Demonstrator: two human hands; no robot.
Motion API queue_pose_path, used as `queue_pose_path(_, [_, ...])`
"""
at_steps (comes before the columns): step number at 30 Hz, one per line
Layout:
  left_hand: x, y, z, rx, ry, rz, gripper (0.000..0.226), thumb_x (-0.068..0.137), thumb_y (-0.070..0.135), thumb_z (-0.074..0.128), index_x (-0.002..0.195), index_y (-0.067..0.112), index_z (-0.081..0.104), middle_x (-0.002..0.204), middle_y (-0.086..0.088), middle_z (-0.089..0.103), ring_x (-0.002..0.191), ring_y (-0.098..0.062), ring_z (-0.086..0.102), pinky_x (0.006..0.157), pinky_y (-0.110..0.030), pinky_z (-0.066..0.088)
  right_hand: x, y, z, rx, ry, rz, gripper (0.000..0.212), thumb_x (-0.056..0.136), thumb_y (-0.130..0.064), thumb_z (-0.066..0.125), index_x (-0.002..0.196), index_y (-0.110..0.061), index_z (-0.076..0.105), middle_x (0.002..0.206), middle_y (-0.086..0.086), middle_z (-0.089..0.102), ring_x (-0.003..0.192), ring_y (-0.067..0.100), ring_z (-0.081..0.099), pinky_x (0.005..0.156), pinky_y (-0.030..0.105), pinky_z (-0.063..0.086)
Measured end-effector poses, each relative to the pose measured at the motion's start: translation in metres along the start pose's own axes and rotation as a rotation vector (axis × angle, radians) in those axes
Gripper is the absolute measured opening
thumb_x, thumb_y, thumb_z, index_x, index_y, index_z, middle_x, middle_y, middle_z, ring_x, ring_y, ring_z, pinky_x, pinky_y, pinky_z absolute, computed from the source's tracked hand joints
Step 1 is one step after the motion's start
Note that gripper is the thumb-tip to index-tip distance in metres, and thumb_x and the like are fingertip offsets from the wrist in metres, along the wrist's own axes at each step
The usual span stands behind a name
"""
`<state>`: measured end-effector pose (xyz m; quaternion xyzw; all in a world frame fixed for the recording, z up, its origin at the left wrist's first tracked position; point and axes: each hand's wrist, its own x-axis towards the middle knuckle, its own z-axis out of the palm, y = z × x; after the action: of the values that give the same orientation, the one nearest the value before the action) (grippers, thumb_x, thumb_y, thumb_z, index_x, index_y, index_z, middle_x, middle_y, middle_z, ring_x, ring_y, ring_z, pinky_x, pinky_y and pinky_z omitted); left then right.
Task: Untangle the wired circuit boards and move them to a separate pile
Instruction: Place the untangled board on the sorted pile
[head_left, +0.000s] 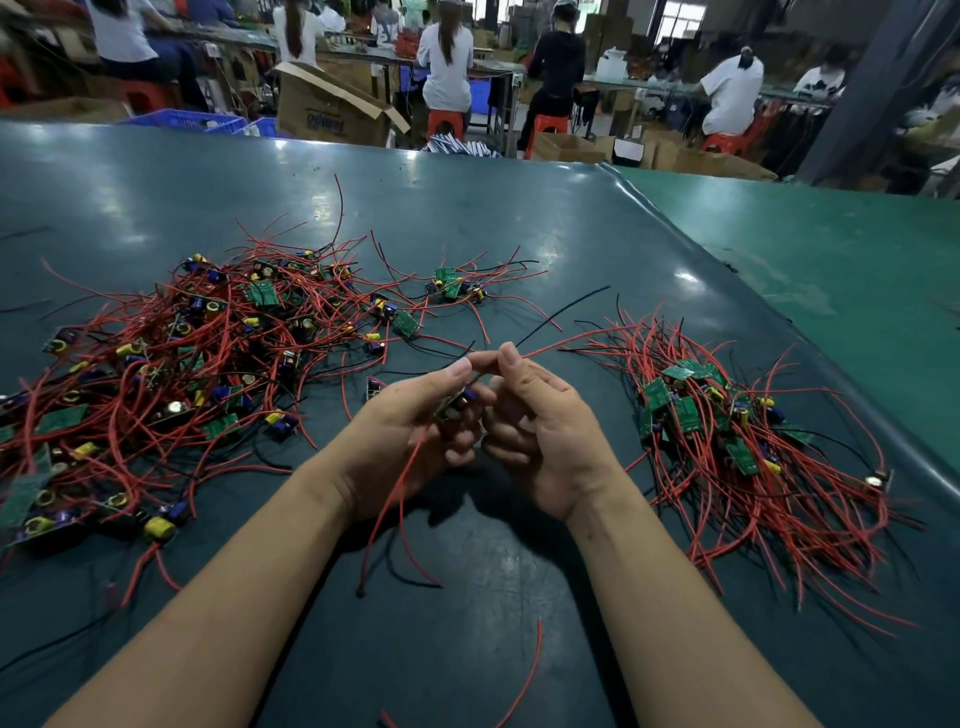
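Both hands, left and right, pinch 1 board's wires above the bench, between a tangled heap and sorted pile. Cardboard box contents: cannot tell.

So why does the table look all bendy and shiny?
In the head view, the wide-angle lens curves the green table edges; ceiling lights leave pale glare patches on it; the hands cast a soft shadow beneath them; the workers behind look blurry.
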<state>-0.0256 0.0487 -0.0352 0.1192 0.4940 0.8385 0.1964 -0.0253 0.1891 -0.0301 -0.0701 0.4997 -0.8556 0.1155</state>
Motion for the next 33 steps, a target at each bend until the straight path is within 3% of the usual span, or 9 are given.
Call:
queue_pose_path(7, [0.004,-0.008,0.002,0.205,0.327,0.126,0.020,0.087,0.019,0.064,0.073,0.008,0.074,0.054,0.000,0.049,0.046,-0.011,0.041,0.046,-0.020,0.040,0.005,0.004,-0.002,-0.041,0.201,0.050,0.025,0.091,-0.032,0.063,0.083,-0.010,0.073,0.050,-0.006,0.030,0.038,0.004,0.021,0.034,0.015,0.021])
queue_pose_path(9, [0.004,-0.010,0.003,0.338,0.371,0.186,0.020,0.090,0.010,0.063,0.072,0.009,0.074,0.060,-0.006,0.053,0.053,-0.015,0.043,0.052,-0.021,0.039,0.005,0.005,-0.001,-0.107,0.212,0.040,0.022,0.092,-0.028,0.064,0.086,-0.008,0.072,0.048,-0.008,0.041,0.038,0.004,0.025,0.035,0.014,0.023])
queue_pose_path(11, [0.002,-0.011,0.005,0.468,0.352,0.236,0.017,0.089,0.006,0.065,0.075,0.007,0.074,0.072,-0.014,0.057,0.065,-0.019,0.043,0.059,-0.026,0.036,0.004,0.006,-0.001,-0.168,0.228,0.024,0.019,0.092,-0.021,0.065,0.083,-0.006,0.071,0.049,-0.007,0.049,0.037,0.004,0.027,0.036,0.014,0.023])
queue_pose_path(13, [0.002,-0.011,0.006,0.501,0.339,0.237,0.019,0.088,0.007,0.066,0.072,0.009,0.074,0.075,-0.018,0.058,0.067,-0.021,0.043,0.060,-0.028,0.034,0.004,0.005,-0.003,-0.213,0.270,-0.011,0.018,0.093,-0.019,0.064,0.083,-0.006,0.072,0.046,-0.007,0.042,0.036,0.005,0.024,0.036,0.014,0.021])
queue_pose_path(16, [0.001,-0.007,0.006,0.402,0.288,0.159,0.021,0.083,0.015,0.067,0.064,0.010,0.074,0.068,-0.016,0.055,0.054,-0.017,0.040,0.056,-0.029,0.031,0.006,0.000,-0.009,-0.208,0.397,-0.115,0.019,0.093,-0.019,0.064,0.080,-0.008,0.073,0.043,-0.009,0.027,0.035,0.004,0.020,0.036,0.014,0.020])
queue_pose_path(20, [-0.001,-0.007,0.005,0.400,0.218,0.107,0.023,0.084,0.015,0.065,0.063,0.010,0.074,0.057,-0.006,0.047,0.048,-0.013,0.037,0.049,-0.024,0.028,0.010,-0.005,-0.023,-0.263,0.583,-0.212,0.018,0.094,-0.014,0.062,0.079,-0.012,0.071,0.041,-0.013,0.033,0.035,0.002,0.026,0.036,0.016,0.024])
queue_pose_path(24, [-0.002,-0.007,0.003,0.432,0.202,0.110,0.026,0.086,0.012,0.065,0.061,0.012,0.073,0.061,-0.009,0.045,0.050,-0.015,0.036,0.048,-0.023,0.028,0.011,-0.005,-0.031,-0.357,0.567,-0.152,0.020,0.097,-0.007,0.053,0.089,-0.015,0.069,0.044,-0.009,0.041,0.036,0.005,0.034,0.035,0.016,0.027])
queue_pose_path(27, [-0.004,-0.006,0.002,0.439,0.159,0.108,0.019,0.080,0.015,0.073,0.061,0.012,0.073,0.068,-0.015,0.048,0.051,-0.014,0.037,0.048,-0.021,0.030,0.009,-0.006,-0.028,-0.436,0.526,-0.158,0.024,0.097,-0.002,0.047,0.098,-0.016,0.065,0.063,-0.001,0.055,0.040,0.006,0.045,0.034,0.017,0.030])
queue_pose_path(33, [-0.004,-0.005,0.001,0.389,0.128,0.081,0.019,0.074,0.021,0.066,0.059,0.011,0.073,0.072,-0.017,0.051,0.050,-0.013,0.040,0.047,-0.019,0.033,0.005,-0.018,-0.033,0.047,0.421,-0.076,0.020,0.098,-0.004,0.052,0.099,-0.015,0.068,0.066,-0.001,0.068,0.039,0.003,0.048,0.034,0.013,0.033])
